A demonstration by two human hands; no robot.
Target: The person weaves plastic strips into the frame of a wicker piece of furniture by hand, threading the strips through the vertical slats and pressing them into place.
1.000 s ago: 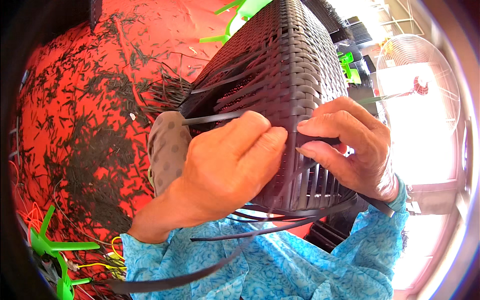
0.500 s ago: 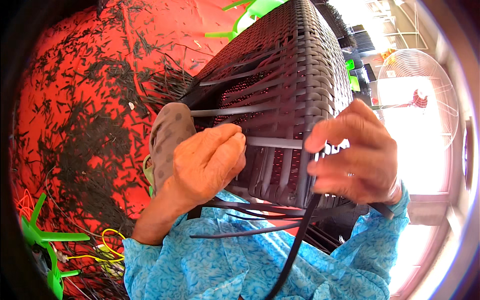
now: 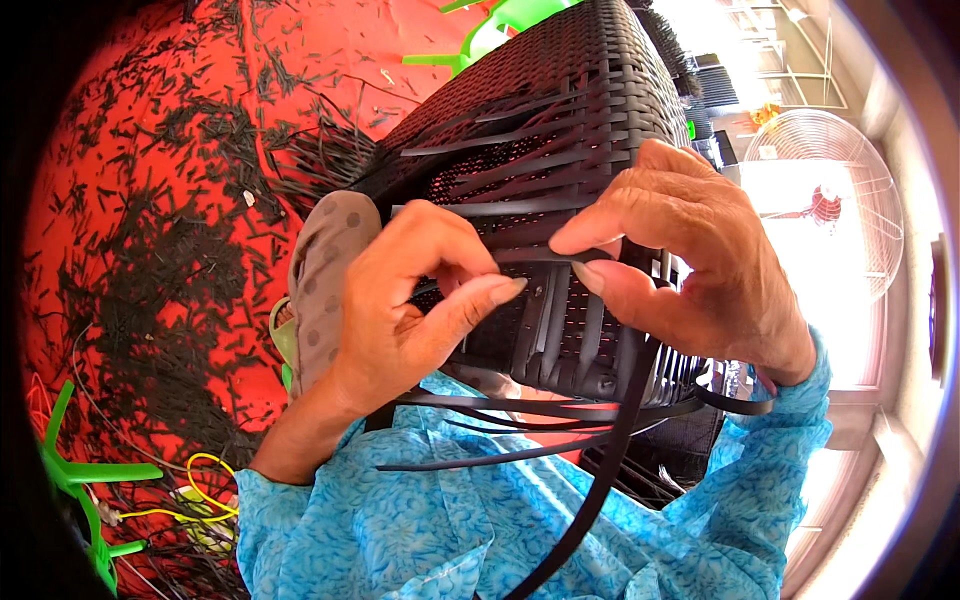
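A black woven wicker piece (image 3: 500, 110), made of flat plastic strips, leans in front of me. Between my two hands runs a flat dark strip (image 3: 535, 255), across a part where the weave is loose. My left hand (image 3: 420, 295) has its fingers curled at the strip's left end, thumb stretched along below. My right hand (image 3: 700, 255) has the strip between forefinger and thumb, over the woven corner edge; its other fingers are bent. Long loose strips (image 3: 540, 410) hang below my hands across my lap, one thick strip (image 3: 590, 510) curving down toward me.
Black strip scraps (image 3: 185, 310) litter the red floor covering (image 3: 330, 40). Green plastic chair legs (image 3: 95, 470) stand at lower left, with a yellow cord (image 3: 215, 485) beside them. More green plastic (image 3: 500, 30) is behind the woven piece. A round fan (image 3: 825, 205) stands at right.
Both hands have moved closer together and slightly up. My left fist has loosened, with the thumb now stretched out. My right hand has come leftward over the strip.
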